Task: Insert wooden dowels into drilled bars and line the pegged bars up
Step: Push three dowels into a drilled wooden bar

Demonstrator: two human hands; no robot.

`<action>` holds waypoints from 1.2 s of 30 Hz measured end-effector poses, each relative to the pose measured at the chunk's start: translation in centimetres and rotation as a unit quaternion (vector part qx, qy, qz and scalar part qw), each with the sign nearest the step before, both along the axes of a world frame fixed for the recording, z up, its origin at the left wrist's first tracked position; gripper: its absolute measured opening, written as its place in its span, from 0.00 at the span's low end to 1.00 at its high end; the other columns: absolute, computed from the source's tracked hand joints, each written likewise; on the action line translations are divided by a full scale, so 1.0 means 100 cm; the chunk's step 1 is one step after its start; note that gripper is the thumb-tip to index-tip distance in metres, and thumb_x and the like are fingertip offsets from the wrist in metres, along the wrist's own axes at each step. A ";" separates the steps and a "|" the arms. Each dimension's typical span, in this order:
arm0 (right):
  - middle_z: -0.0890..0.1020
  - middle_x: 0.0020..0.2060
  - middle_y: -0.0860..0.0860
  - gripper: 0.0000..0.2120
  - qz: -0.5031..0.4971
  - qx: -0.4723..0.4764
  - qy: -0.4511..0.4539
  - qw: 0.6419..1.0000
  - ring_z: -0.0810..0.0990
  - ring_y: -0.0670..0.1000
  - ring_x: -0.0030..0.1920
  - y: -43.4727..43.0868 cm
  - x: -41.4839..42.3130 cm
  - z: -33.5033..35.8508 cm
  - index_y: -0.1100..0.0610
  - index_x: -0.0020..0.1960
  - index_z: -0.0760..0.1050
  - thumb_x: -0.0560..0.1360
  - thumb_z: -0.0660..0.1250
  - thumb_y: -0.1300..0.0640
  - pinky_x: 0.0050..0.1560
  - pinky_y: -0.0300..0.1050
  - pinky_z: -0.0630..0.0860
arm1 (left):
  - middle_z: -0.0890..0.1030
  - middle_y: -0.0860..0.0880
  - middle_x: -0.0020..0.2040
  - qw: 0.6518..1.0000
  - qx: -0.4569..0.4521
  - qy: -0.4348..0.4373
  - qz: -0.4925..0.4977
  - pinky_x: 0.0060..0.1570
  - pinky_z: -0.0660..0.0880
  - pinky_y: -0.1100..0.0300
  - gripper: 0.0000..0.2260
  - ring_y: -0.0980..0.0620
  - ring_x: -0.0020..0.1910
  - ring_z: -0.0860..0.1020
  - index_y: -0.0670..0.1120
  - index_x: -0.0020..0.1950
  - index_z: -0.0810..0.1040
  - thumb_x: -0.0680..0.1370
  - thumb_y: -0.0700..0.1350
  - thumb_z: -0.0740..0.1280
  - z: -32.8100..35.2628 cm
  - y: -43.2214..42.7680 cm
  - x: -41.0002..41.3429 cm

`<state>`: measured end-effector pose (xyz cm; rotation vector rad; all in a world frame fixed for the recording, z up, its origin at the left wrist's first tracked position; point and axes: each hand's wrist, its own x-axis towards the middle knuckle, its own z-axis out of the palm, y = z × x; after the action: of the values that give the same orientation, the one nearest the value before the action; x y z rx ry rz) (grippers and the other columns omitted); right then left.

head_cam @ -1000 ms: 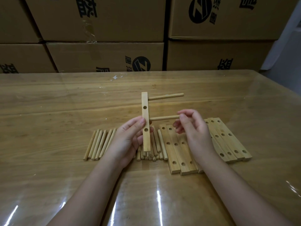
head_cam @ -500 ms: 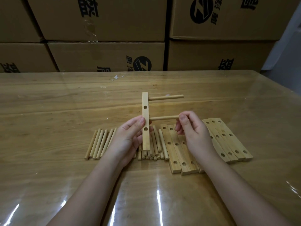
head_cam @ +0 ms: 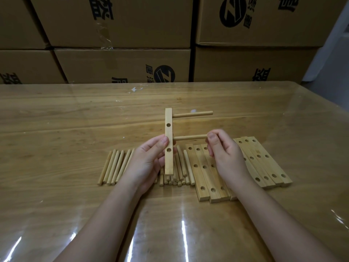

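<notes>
My left hand (head_cam: 149, 161) holds a drilled wooden bar (head_cam: 168, 133) upright above the table. One dowel (head_cam: 192, 115) sticks out to the right from the bar's top end. A second dowel (head_cam: 189, 137) sits in a lower hole, and my right hand (head_cam: 225, 154) pinches its free end. Two side holes in the bar face me empty. Loose dowels (head_cam: 115, 166) lie in a row to the left, and more dowels (head_cam: 181, 168) lie behind the bar. Drilled bars (head_cam: 204, 178) lie side by side on the right.
The wooden table (head_cam: 75, 120) has a glossy clear cover. Stacked cardboard boxes (head_cam: 122, 65) stand along its far edge. Another group of drilled bars (head_cam: 264, 163) lies at the far right, beyond my right hand.
My right hand has pushed the second dowel slightly further left into the bar. The bar and my left hand have stayed nearly still.
</notes>
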<state>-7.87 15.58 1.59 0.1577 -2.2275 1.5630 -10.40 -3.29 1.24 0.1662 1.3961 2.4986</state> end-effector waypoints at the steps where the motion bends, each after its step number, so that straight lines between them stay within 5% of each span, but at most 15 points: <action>1: 0.69 0.26 0.44 0.12 0.000 0.000 -0.001 1.000 0.67 0.42 0.27 0.000 0.000 0.001 0.48 0.40 0.72 0.77 0.55 0.44 0.27 0.34 0.64 | 0.84 0.45 0.44 1.000 -0.002 0.001 -0.001 0.37 0.79 0.63 0.10 0.52 0.40 0.83 0.42 0.50 0.84 0.71 0.43 0.69 0.000 0.000 0.000; 12: 0.70 0.27 0.44 0.14 0.018 -0.021 -0.015 1.000 0.67 0.42 0.28 0.000 0.002 0.001 0.52 0.39 0.72 0.78 0.56 0.45 0.28 0.33 0.65 | 0.84 0.46 0.43 1.000 0.005 0.001 -0.004 0.38 0.79 0.63 0.11 0.53 0.40 0.83 0.42 0.52 0.83 0.72 0.44 0.69 -0.002 -0.002 0.000; 17: 0.75 0.29 0.45 0.19 0.092 -0.091 -0.028 0.991 0.73 0.43 0.32 -0.004 0.003 0.001 0.50 0.47 0.75 0.74 0.59 0.35 0.34 0.32 0.72 | 0.83 0.47 0.39 0.999 0.040 -0.015 0.012 0.35 0.79 0.62 0.12 0.54 0.37 0.82 0.41 0.51 0.81 0.71 0.46 0.68 0.000 0.001 0.000; 21: 0.78 0.37 0.42 0.11 0.113 0.094 -0.074 0.986 0.76 0.40 0.38 -0.009 0.005 -0.003 0.37 0.46 0.73 0.67 0.62 0.35 0.38 0.35 0.76 | 0.83 0.47 0.42 0.994 0.095 -0.042 0.043 0.32 0.79 0.61 0.10 0.55 0.37 0.82 0.42 0.49 0.81 0.72 0.45 0.67 0.001 0.002 -0.003; 25: 0.73 0.39 0.38 0.16 0.140 0.315 0.015 0.939 0.71 0.38 0.45 -0.012 0.005 -0.006 0.42 0.50 0.74 0.68 0.62 0.34 0.45 0.34 0.67 | 0.83 0.47 0.42 0.991 0.120 -0.054 0.036 0.33 0.79 0.62 0.08 0.55 0.37 0.82 0.46 0.41 0.85 0.72 0.45 0.67 0.002 0.003 -0.002; 30: 0.68 0.47 0.39 0.20 0.173 0.413 0.021 0.894 0.64 0.39 0.50 -0.015 0.007 -0.006 0.38 0.58 0.73 0.68 0.63 0.33 0.51 0.30 0.59 | 0.83 0.46 0.42 0.985 0.151 -0.075 0.038 0.33 0.79 0.62 0.09 0.55 0.36 0.82 0.42 0.46 0.82 0.72 0.45 0.67 0.001 0.003 -0.003; 36: 0.71 0.45 0.41 0.13 0.157 0.386 0.020 0.909 0.67 0.41 0.49 -0.016 0.005 -0.006 0.45 0.50 0.76 0.70 0.68 0.41 0.49 0.33 0.63 | 0.83 0.46 0.43 0.984 0.154 -0.082 0.039 0.33 0.79 0.63 0.10 0.55 0.36 0.82 0.42 0.49 0.80 0.72 0.45 0.66 0.001 0.004 -0.004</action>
<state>-7.36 14.03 0.95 0.7946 -2.7591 0.6908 -10.79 -2.94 1.39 -0.0357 0.9659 2.7094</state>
